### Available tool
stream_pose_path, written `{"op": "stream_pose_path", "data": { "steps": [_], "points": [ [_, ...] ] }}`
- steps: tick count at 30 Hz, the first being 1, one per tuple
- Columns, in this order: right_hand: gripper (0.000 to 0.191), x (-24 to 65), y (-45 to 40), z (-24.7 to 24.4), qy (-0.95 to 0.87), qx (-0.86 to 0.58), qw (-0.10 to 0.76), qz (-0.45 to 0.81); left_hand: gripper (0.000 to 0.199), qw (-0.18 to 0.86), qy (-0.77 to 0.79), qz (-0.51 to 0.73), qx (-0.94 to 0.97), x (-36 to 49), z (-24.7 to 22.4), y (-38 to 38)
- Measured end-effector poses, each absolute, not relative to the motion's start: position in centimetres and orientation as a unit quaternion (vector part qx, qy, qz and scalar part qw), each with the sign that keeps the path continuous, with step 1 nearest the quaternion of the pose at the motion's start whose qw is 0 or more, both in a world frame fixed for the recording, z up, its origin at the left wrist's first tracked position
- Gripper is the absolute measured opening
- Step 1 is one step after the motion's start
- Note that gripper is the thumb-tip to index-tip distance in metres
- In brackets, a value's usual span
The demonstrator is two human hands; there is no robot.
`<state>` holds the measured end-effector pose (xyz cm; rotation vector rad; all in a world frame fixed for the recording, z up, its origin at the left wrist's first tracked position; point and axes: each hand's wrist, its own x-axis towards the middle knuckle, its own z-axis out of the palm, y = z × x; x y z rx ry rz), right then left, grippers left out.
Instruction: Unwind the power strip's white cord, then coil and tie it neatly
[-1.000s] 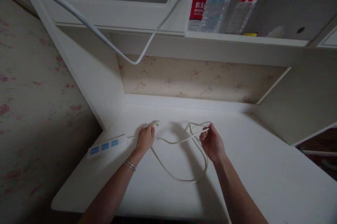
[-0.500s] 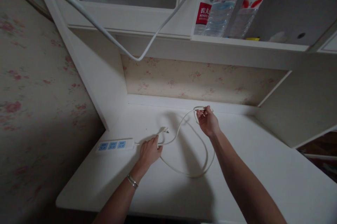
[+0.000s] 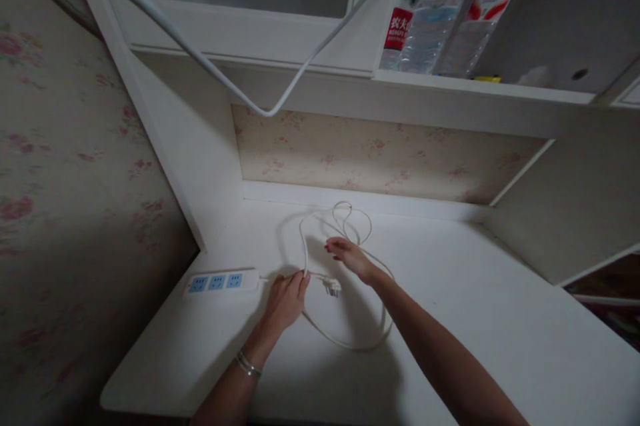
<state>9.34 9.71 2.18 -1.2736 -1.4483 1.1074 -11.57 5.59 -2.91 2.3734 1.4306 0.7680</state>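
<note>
A white power strip (image 3: 223, 282) with blue sockets lies on the left of the white desk. Its pale cord (image 3: 353, 348) runs to my left hand (image 3: 289, 296), whose fingers are closed on it, then spreads in loops over the desk. The plug (image 3: 332, 286) hangs or rests just right of my left hand, prongs toward me. Inside the loops, my right hand (image 3: 347, 254) is above the desk with fingers apart and nothing visible in them. Small loops of cord lie behind it, near the back edge.
Overhead, a thick white cable (image 3: 267, 113) hangs in a V across the view. Plastic bottles (image 3: 430, 26) stand on the shelf (image 3: 475, 85) at upper right. Side panels bound the desk (image 3: 450, 346) left and right, with floral wallpaper (image 3: 325, 146) behind.
My right hand has let go of the cord and moved left and toward me. The released loops now lie farther left, and the plug has shifted right and nearer to me.
</note>
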Motion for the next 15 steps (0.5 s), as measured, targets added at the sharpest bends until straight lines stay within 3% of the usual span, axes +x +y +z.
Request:
{"op": "stream_pose_path", "data": {
  "steps": [4, 7, 12, 15],
  "points": [
    [0.014, 5.1, 6.6, 0.6, -0.730, -0.497, 0.278, 0.378, 0.027, 0.202, 0.500, 0.318, 0.780, -11.8, -3.4, 5.8],
    [0.017, 3.2, 5.6, 0.5, -0.785, -0.493, 0.206, 0.313, 0.030, 0.248, 0.489, 0.342, 0.763, -11.9, -3.8, 5.8],
    [0.032, 4.7, 5.5, 2.3, -0.826, -0.490, 0.147, 0.235, 0.032, 0.229, 0.502, 0.315, 0.772, -11.9, -3.2, 5.3],
    [0.036, 8.1, 5.7, 4.3, -0.841, -0.487, 0.163, 0.171, 0.032, 0.191, 0.480, 0.300, 0.802, -11.7, -2.6, 5.1]
  ]
}}
